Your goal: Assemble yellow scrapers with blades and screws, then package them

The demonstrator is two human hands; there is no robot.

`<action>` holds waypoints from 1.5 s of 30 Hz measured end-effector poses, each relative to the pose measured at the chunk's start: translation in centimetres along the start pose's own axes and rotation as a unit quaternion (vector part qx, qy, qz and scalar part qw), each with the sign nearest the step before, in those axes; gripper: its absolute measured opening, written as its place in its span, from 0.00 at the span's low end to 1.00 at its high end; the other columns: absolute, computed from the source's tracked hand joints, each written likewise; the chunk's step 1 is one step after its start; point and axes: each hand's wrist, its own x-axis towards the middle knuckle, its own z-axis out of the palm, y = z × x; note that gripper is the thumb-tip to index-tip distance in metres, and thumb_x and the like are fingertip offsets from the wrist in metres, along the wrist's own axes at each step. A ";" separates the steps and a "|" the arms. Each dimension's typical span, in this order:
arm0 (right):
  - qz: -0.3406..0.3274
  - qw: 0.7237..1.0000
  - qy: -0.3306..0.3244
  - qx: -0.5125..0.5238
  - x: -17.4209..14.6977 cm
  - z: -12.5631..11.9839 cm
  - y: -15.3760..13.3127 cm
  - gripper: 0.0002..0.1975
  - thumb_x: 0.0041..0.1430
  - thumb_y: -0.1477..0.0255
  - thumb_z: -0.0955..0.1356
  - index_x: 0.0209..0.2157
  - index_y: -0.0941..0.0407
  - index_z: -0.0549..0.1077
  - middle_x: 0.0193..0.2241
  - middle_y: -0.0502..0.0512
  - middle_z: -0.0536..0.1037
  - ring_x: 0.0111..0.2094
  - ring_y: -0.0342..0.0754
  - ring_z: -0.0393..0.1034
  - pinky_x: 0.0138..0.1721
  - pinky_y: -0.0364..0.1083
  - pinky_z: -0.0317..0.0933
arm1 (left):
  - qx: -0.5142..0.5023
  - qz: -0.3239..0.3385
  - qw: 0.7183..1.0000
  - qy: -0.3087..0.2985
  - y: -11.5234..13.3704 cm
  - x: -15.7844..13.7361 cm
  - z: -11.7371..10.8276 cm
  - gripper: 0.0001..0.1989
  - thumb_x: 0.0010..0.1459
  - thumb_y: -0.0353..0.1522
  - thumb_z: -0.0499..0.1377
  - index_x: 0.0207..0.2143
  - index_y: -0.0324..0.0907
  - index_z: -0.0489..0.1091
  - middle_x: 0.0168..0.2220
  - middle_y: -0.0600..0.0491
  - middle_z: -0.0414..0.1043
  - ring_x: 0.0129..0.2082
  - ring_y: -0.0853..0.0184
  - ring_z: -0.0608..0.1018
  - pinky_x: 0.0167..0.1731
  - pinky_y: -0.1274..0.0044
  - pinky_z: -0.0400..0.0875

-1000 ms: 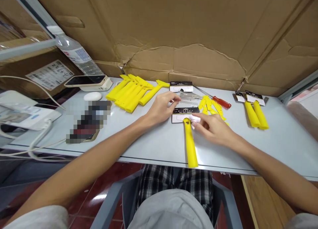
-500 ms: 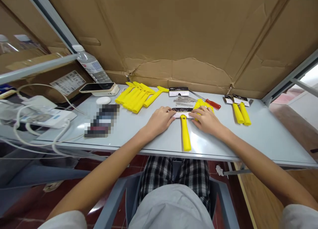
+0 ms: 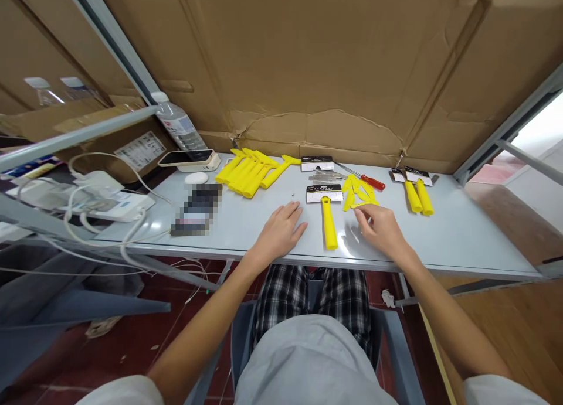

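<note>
Fingers of left hand point(image 3: 278, 235) lay loosely spread, empty, left of carded handle point(image 3: 329, 226); those of right hand point(image 3: 382, 232) curled near yellow pieces point(image 3: 349, 200) right of handle, grip unclear. Both had just left card point(image 3: 314, 195); handle lay on counter point(image 3: 237, 232), apparently finished with.

A dark, flat, rectangular object point(image 3: 196, 210) is blurred into blocks, the print on the black-and-white paper card point(image 3: 324, 189) at the yellow plastic handle's point(image 3: 329, 226) far end is too small to read, and the brown cardboard sheet point(image 3: 308, 53) runs past the top edge.
</note>
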 end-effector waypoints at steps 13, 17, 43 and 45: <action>0.081 0.987 -0.078 -0.112 5.1 2.7 -9.0 0.33 0.69 0.48 0.57 0.61 0.56 0.73 0.55 0.64 0.74 0.55 0.50 0.70 0.61 0.48 0.64 | -0.047 -0.010 0.999 0.013 0.0 -0.6 0.1 0.28 0.74 0.43 0.53 0.66 0.34 0.72 0.72 0.36 0.66 0.72 0.48 0.69 0.73 0.57 0.59; 0.078 0.984 -0.100 -0.122 6.1 3.4 -9.3 0.27 0.68 0.57 0.60 0.56 0.60 0.75 0.54 0.66 0.74 0.54 0.49 0.70 0.61 0.47 0.63 | -0.048 -0.005 0.999 0.014 -0.1 -0.6 0.3 0.28 0.74 0.43 0.52 0.66 0.33 0.72 0.72 0.36 0.66 0.72 0.48 0.69 0.73 0.57 0.59; 0.274 0.929 0.015 -0.247 12.9 -11.8 15.4 0.34 0.62 0.60 0.68 0.61 0.72 0.74 0.54 0.76 0.71 0.58 0.47 0.68 0.63 0.44 0.60 | -0.067 0.001 0.997 0.030 -0.4 -0.9 0.5 0.26 0.74 0.42 0.53 0.64 0.35 0.74 0.71 0.37 0.68 0.73 0.47 0.69 0.74 0.56 0.60; 0.278 0.928 0.005 -0.247 12.7 -12.0 16.7 0.36 0.64 0.60 0.67 0.60 0.78 0.73 0.52 0.79 0.71 0.57 0.45 0.68 0.60 0.42 0.58 | -0.066 0.003 0.997 0.030 -0.4 -0.9 0.5 0.26 0.74 0.42 0.53 0.64 0.34 0.74 0.71 0.36 0.68 0.73 0.47 0.69 0.74 0.56 0.60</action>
